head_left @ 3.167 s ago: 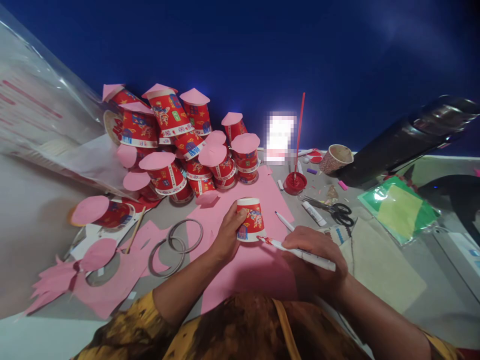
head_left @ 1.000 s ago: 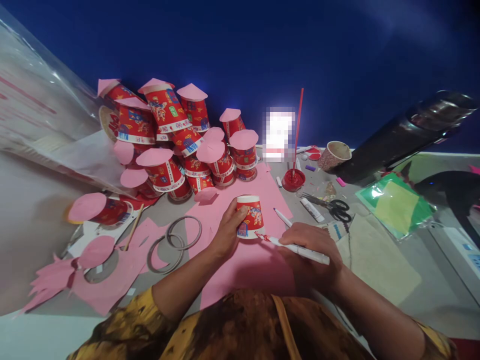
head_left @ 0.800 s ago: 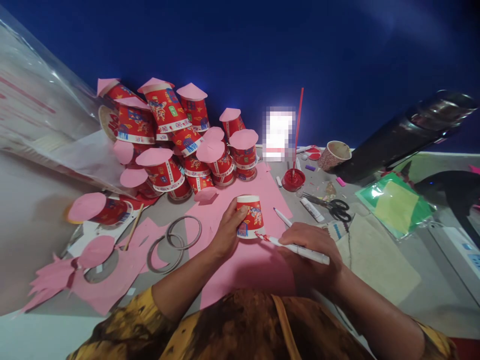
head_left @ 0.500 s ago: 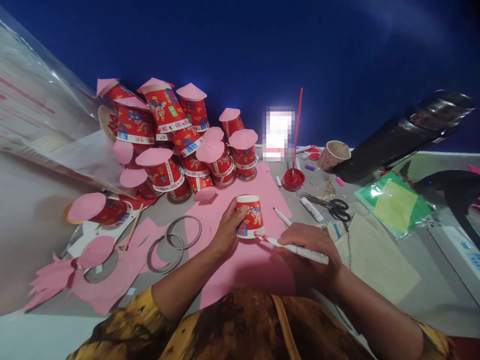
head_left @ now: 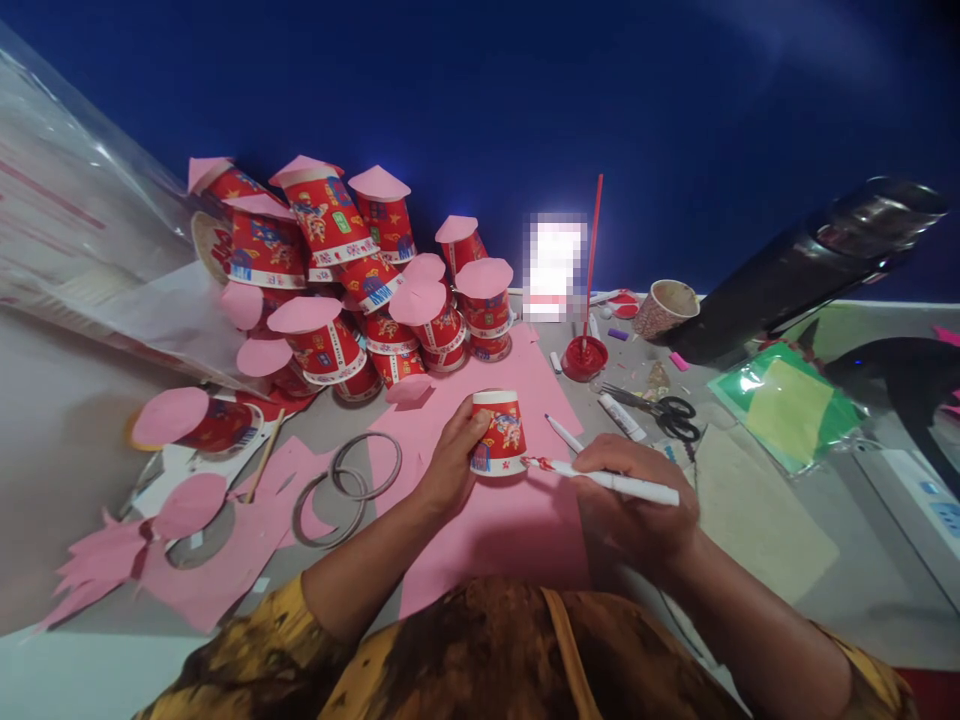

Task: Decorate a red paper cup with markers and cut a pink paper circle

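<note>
In my left hand (head_left: 450, 462) is a red paper cup (head_left: 501, 430), held upside down with its white rim at the bottom. My right hand (head_left: 637, 485) grips a white marker (head_left: 615, 480) whose red-stained tip lies at or just beside the cup's lower right edge; I cannot tell if they touch. Beneath both hands spreads a large sheet of pink paper (head_left: 517, 530). A second pen (head_left: 562, 432) lies on it, right of the cup. Several red cups with pink paper cone tops (head_left: 322, 215) are stacked at the back left.
Right of the sheet lie black-handled scissors (head_left: 677, 415) and a glue stick (head_left: 622, 415). A small red pot (head_left: 583, 358) holds a tall red stick. Two grey rings (head_left: 365, 467) and pink paper scraps (head_left: 195, 580) lie left. A black flask (head_left: 802, 270) leans at the right.
My right hand has moved slightly right and up with the marker, which now lies flatter. The cup stays in my left hand, nearly unmoved.
</note>
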The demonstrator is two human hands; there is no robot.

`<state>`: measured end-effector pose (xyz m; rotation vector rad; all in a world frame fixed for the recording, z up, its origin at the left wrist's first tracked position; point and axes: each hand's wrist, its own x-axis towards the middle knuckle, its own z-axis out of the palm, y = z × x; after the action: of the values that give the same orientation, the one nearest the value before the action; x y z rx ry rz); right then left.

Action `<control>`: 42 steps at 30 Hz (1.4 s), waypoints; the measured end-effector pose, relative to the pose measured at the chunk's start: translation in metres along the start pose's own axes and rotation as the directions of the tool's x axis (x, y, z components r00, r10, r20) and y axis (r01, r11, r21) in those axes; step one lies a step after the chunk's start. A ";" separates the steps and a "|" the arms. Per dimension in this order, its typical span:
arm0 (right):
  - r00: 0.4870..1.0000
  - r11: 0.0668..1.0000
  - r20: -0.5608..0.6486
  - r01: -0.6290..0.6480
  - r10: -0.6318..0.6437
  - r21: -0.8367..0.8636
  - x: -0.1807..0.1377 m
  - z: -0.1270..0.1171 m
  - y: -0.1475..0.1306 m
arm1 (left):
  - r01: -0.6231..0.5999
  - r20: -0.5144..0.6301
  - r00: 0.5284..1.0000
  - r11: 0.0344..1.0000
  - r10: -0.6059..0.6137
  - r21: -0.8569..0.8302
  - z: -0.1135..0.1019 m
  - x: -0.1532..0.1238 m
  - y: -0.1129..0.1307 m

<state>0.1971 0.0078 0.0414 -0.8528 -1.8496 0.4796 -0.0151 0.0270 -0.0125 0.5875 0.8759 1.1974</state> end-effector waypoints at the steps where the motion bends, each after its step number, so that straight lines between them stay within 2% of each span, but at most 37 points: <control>1: 0.999 1.000 -0.017 -0.029 0.029 0.007 -0.002 0.000 0.002 | 0.016 0.005 1.000 1.000 -0.016 -0.015 0.000 0.000 0.001; 5: 0.995 0.997 -0.075 -0.068 0.071 0.047 -0.007 0.001 0.005 | 0.106 0.026 0.994 0.992 -0.104 -0.073 -0.002 0.002 0.004; 10: 1.000 0.999 -0.001 0.007 -0.007 0.050 -0.002 0.000 0.000 | 0.154 0.042 0.988 0.983 -0.151 -0.103 -0.004 0.002 0.004; 30: 0.995 0.996 0.055 0.079 -0.081 0.033 0.002 0.002 -0.002 | 0.157 0.031 0.987 0.984 -0.155 -0.083 -0.002 0.000 0.002; 42: 0.994 0.993 0.026 0.109 -0.110 0.036 0.002 0.005 -0.002 | 0.148 0.027 0.989 0.986 -0.146 -0.077 0.000 0.000 0.003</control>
<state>0.1914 0.0078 0.0417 -0.7201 -1.8971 0.4550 -0.0164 0.0274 -0.0100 0.4631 0.8358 1.0851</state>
